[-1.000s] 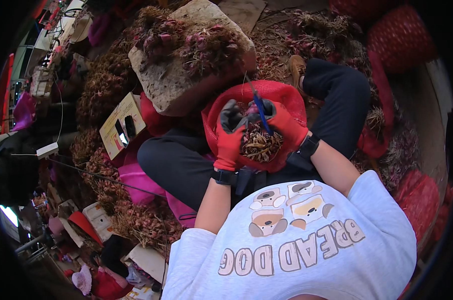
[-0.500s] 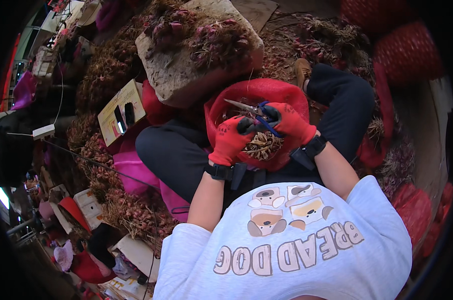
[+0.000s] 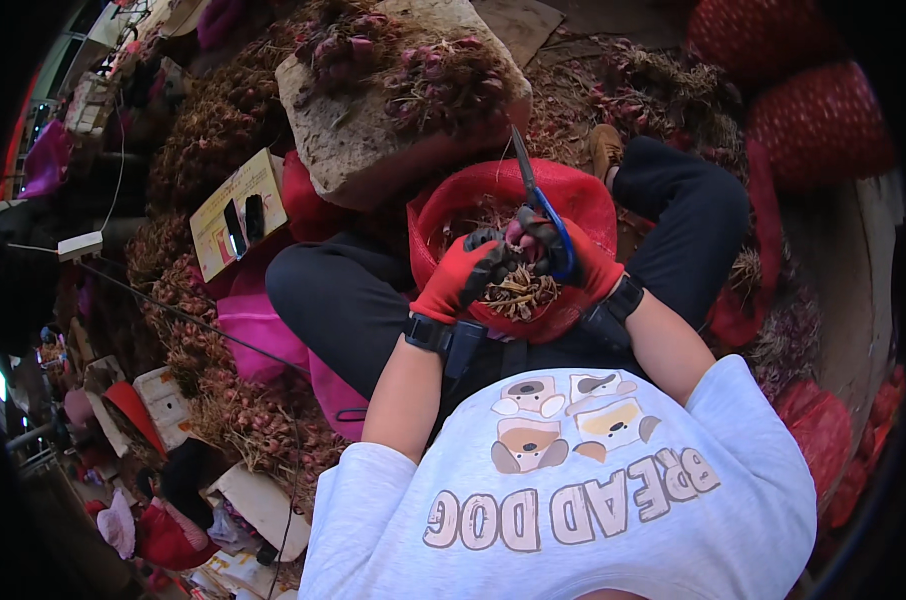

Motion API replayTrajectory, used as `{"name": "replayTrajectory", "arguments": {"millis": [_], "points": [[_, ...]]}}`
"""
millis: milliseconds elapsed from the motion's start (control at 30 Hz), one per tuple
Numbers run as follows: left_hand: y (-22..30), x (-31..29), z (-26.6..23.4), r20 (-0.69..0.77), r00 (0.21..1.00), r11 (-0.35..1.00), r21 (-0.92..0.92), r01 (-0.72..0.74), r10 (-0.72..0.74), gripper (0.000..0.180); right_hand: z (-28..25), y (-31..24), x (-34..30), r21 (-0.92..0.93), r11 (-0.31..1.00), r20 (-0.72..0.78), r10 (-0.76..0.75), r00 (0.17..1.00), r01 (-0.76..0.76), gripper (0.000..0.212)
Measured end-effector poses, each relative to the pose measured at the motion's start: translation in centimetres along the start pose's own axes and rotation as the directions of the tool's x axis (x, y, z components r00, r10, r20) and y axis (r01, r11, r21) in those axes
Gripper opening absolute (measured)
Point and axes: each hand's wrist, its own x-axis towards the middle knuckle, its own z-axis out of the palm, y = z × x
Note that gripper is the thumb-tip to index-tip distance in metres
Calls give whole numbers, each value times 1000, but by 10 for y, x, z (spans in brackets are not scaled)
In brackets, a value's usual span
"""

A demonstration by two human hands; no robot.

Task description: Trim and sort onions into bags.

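Person seated, knees apart, a red mesh sack (image 3: 573, 195) open in the lap. Both hands wear red gloves with dark fingertips and meet over the mouth of the sack.

Left hand (image 3: 463, 275): fingers curled closed around a small reddish shallot bulb (image 3: 521, 240), pinched at the fingertips just above the sack's opening. A tuft of dry, straw-coloured roots and stalks (image 3: 521, 292) hangs below the two hands, inside the sack.

Right hand (image 3: 583, 265): fingers closed through the blue handles of a pair of scissors (image 3: 538, 200). Blades point up and away from the body, toward the stone block; whether the blades are parted or together cannot be told. Scissors sit just beside the bulb, touching or nearly so.

Surroundings: a rough stone block (image 3: 373, 140) lies beyond the sack, with a heap of untrimmed shallots (image 3: 433, 75) with stalks on top of it. More dried shallot bunches (image 3: 243, 420) spread on the floor to the person's left. A yellow card (image 3: 235, 210) leans near the left knee. Filled red mesh bags (image 3: 818, 125) stand at the far right. Pink plastic bag (image 3: 258, 335) lies beside the left thigh.
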Motion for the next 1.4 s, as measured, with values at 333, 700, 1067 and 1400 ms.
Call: {"name": "replayTrajectory", "arguments": {"millis": [333, 700, 1067, 1400], "points": [[12, -2, 20, -240, 969, 999, 5, -53, 53, 11, -6, 17, 1, 256, 966, -105, 64, 992, -35, 22], [0, 10, 17, -286, 916, 959, 52, -278, 281, 14, -8, 6, 8, 171, 984, -65, -38, 997, 48, 24], [-21, 6, 4, -265, 917, 948, 192, -254, 299, 16, 18, 0, 5, -468, 778, -34, -490, 871, 419, 32], [6, 6, -5, -5, 981, 927, -327, -185, 194, 15, -10, 6, 8, 333, 943, 97, -42, 994, 7, 30]]}}
